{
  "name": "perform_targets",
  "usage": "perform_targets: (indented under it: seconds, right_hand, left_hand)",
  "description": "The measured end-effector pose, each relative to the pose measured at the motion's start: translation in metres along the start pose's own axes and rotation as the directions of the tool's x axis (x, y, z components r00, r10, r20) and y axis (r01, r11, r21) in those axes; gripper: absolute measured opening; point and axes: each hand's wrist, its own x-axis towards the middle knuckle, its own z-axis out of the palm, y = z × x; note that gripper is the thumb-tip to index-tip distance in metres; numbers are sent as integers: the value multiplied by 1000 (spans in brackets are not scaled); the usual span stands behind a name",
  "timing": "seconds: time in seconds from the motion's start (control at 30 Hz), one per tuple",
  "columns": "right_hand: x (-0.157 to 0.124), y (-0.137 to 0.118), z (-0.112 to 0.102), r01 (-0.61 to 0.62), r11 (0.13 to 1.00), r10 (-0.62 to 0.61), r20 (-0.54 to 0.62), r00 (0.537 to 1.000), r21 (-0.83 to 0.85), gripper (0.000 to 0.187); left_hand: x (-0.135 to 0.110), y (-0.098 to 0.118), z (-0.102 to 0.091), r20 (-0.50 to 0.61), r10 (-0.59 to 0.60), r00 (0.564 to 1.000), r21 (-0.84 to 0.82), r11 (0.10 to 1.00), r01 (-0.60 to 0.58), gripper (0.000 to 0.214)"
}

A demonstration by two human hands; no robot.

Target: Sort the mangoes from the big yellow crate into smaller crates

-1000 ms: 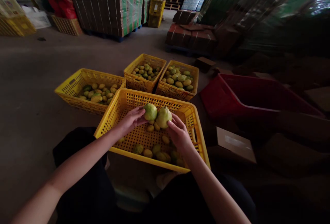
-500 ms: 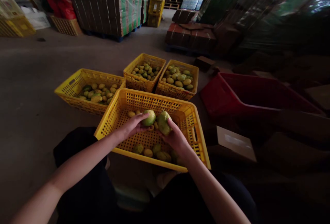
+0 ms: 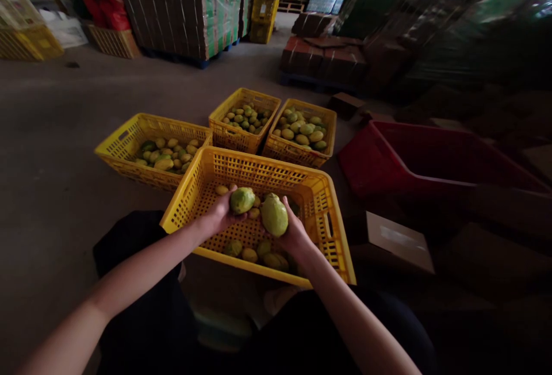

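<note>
In the head view, my left hand (image 3: 222,212) holds a round yellow-green fruit (image 3: 242,200) over the near yellow plastic crate (image 3: 263,163). My right hand (image 3: 294,230) grips a larger, lumpy pale-green fruit (image 3: 275,215) just beside it, a narrow gap between the two. Fingers curl underneath both fruits and are partly hidden. Below, several yellow and green fruits (image 3: 249,255) lie along the crate's near side. A few smaller ones (image 3: 221,190) rest farther back in it, partly behind my hands.
Three more yellow crates with fruit stand beyond: left (image 3: 111,146), back middle (image 3: 233,138) and back right (image 3: 297,155). To the right are a large red tub (image 3: 366,162) and a cardboard box (image 3: 399,243). Wrapped pallet stacks (image 3: 172,10) stand farther off.
Both fruits have been turned in my hands and brought slightly nearer to me. The left fruit has moved a little left, and the gap between them is wider.
</note>
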Motion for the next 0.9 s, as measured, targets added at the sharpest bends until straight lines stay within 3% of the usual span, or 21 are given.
perform_targets:
  seconds: [0.1, 0.2, 0.37, 0.47, 0.6, 0.77, 0.9]
  right_hand:
    - [-3, -2, 3, 28, 999, -30, 56, 998, 40, 49]
    - [-6, -7, 5, 33, 995, -43, 96, 994, 98, 37]
    - [-4, -10, 5, -91, 980, 96, -18, 995, 175, 31]
    - [0, -5, 6, -46, 979, 76, -145, 987, 201, 30]
    - [1, -3, 10, -39, 971, 67, -111, 992, 236, 34]
    - [0, -8, 4, -91, 979, 109, -94, 990, 184, 32]
    - [0, -7, 3, -64, 970, 84, -78, 993, 235, 31]
  left_hand:
    - [-4, 4, 2, 46, 14, 999, -2, 1000, -14, 41]
    - [-3, 7, 0, 37, 67, 997, -49, 997, -66, 36]
    - [0, 6, -6, 17, 75, 997, -172, 983, -71, 38]
    - [-2, 9, -5, 41, 9, 999, -119, 993, -4, 36]
    - [-2, 10, -2, 113, -51, 992, -71, 996, 59, 33]
    - [5, 3, -4, -35, 9, 999, -200, 980, -16, 25]
    - [2, 4, -5, -13, 20, 1000, -233, 972, -23, 29]
